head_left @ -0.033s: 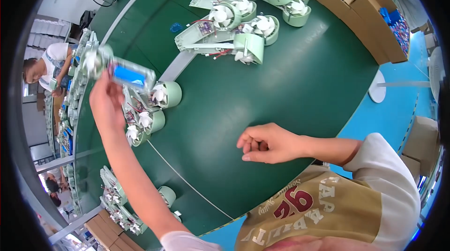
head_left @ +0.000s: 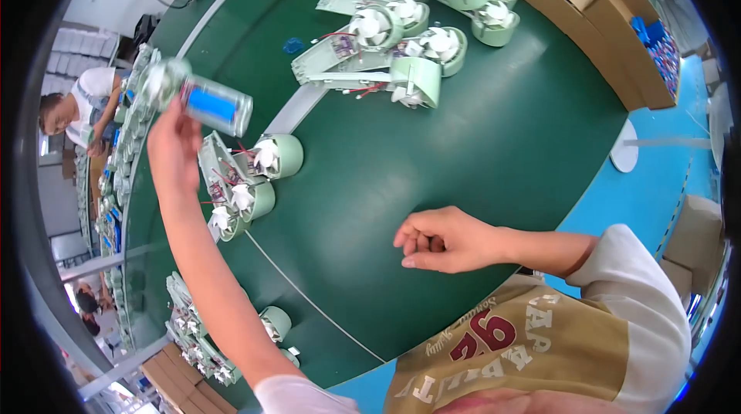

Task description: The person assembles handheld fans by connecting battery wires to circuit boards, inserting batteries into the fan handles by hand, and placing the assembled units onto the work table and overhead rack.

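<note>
At the left, my left hand (head_left: pixel 176 144) is closed on a pale green handheld fan half (head_left: pixel 241 114), lifted above the table. A blue battery (head_left: pixel 213 104) lies in its handle, and the fan head at its other end is blurred. Just below it, several open fan halves (head_left: pixel 243 198) with white blades and red wires lie grouped on the green table (head_left: pixel 347 174). Over the middle of the table, my right hand (head_left: pixel 444 240) has its fingers curled in, with nothing visible in them.
More open fan halves (head_left: pixel 370 28) lie at the far side, beside a small blue piece (head_left: pixel 292 45). A cardboard box (head_left: pixel 602 43) stands far right. Other fan halves (head_left: pixel 197 329) sit near left. Another person (head_left: pixel 93 101) works beyond a long row of parts.
The fan half in my left hand has shifted slightly up and looks sharper. My right hand keeps its curled shape; the whole view has moved a little.
</note>
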`<state>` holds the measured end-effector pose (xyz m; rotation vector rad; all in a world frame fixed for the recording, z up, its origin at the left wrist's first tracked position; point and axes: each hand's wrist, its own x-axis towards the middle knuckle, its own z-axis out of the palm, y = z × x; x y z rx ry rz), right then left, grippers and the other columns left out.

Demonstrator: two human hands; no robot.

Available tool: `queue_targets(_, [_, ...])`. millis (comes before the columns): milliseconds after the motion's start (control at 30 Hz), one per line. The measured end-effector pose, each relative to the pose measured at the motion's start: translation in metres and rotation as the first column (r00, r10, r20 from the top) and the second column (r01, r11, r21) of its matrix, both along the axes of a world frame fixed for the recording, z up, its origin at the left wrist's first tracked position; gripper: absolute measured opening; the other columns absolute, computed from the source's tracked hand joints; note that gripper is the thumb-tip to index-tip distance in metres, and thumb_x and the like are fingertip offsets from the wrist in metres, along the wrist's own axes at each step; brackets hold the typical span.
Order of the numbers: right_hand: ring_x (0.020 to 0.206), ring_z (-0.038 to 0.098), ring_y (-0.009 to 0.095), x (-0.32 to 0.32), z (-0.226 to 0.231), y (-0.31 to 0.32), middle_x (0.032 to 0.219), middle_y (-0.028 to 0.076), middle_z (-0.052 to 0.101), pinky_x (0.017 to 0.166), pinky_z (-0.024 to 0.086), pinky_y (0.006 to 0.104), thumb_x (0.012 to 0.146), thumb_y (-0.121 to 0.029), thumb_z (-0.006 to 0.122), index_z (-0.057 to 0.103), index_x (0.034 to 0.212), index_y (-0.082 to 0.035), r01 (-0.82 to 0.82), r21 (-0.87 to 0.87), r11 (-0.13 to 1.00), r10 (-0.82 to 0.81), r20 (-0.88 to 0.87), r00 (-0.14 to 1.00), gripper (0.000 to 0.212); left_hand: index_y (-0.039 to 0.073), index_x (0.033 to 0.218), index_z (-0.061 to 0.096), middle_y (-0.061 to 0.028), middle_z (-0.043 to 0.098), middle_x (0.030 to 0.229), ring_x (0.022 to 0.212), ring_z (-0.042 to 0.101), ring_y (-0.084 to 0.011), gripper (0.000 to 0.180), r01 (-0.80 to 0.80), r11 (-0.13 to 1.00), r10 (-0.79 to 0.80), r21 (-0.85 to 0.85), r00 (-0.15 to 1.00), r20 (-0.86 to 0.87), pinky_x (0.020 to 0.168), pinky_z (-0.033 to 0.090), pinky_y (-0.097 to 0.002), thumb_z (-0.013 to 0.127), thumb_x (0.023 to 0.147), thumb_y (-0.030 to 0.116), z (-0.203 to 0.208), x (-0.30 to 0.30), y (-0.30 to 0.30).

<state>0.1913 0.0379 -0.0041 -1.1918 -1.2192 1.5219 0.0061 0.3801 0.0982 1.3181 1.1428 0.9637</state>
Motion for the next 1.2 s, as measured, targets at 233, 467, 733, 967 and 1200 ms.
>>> queue_targets(233, [0.066, 0.061, 0.006, 0.002, -0.001, 0.003, 0.089, 0.005, 0.067, 0.055, 0.05, 0.0216, 0.093, -0.01, 0.071, 0.063, 0.112, -0.003, 0.015, -0.004, 1.0, -0.015, -0.078, 0.997, 0.022, 0.008, 0.093, 0.067, 0.0002, 0.062, 0.073, 0.059, 0.057, -0.0075, 0.018, 0.122, 0.974, -0.184, -0.192, 0.919, -0.35, 0.045, 0.038, -0.0201, 0.063, 0.097, 0.025, -0.071, 0.035, 0.172])
queue_targets(467, [0.066, 0.063, 0.008, -0.002, -0.001, 0.002, 0.09, 0.005, 0.065, 0.055, 0.051, 0.0234, 0.093, -0.009, 0.071, 0.062, 0.11, -0.003, -0.005, 0.019, 1.0, 0.005, -0.023, 1.0, 0.021, -0.002, 0.083, 0.07, -0.011, 0.07, 0.074, 0.062, 0.065, -0.0151, 0.045, 0.131, 0.983, 0.055, 0.126, 0.443, -0.895, 0.052, 0.049, -0.0306, 0.065, 0.096, 0.041, -0.046, 0.03, 0.124])
queue_targets(733, [0.062, 0.063, 0.016, -0.008, -0.005, -0.002, 0.091, 0.008, 0.062, 0.057, 0.053, 0.0289, 0.091, -0.008, 0.071, 0.062, 0.109, -0.003, -0.068, 0.297, 0.952, -0.013, 0.264, 0.965, 0.021, 0.003, 0.101, 0.066, -0.0114, 0.064, 0.094, 0.092, 0.06, -0.0324, 0.046, 0.622, 0.568, 0.474, 0.539, 0.288, -0.832, 0.075, 0.054, -0.044, 0.07, 0.089, 0.047, -0.047, 0.041, -0.126])
queue_targets(967, [0.066, 0.064, 0.014, 0.005, 0.003, -0.008, 0.088, 0.007, 0.064, 0.059, 0.053, 0.0279, 0.088, -0.007, 0.074, 0.066, 0.105, -0.002, -0.048, 0.124, 0.991, 0.026, 0.175, 0.984, 0.019, 0.005, 0.086, 0.063, -0.0083, 0.06, 0.093, 0.095, 0.058, -0.0297, 0.028, 0.538, 0.511, 0.48, 0.671, 0.469, -0.741, 0.078, 0.048, -0.0422, 0.079, 0.083, 0.027, -0.085, 0.015, -0.205])
queue_targets(1200, [0.071, 0.064, 0.016, 0.045, 0.039, -0.002, 0.087, 0.006, 0.068, 0.06, 0.051, 0.0286, 0.087, -0.004, 0.073, 0.07, 0.098, -0.002, 0.055, 0.365, 0.929, -0.208, 0.395, 0.895, 0.012, 0.006, 0.066, 0.055, -0.0055, 0.059, 0.076, 0.084, 0.064, -0.0288, 0.034, 0.523, 0.423, 0.25, 0.74, 0.717, -0.65, 0.07, 0.053, -0.0387, 0.089, 0.067, 0.008, -0.087, -0.037, -0.27])
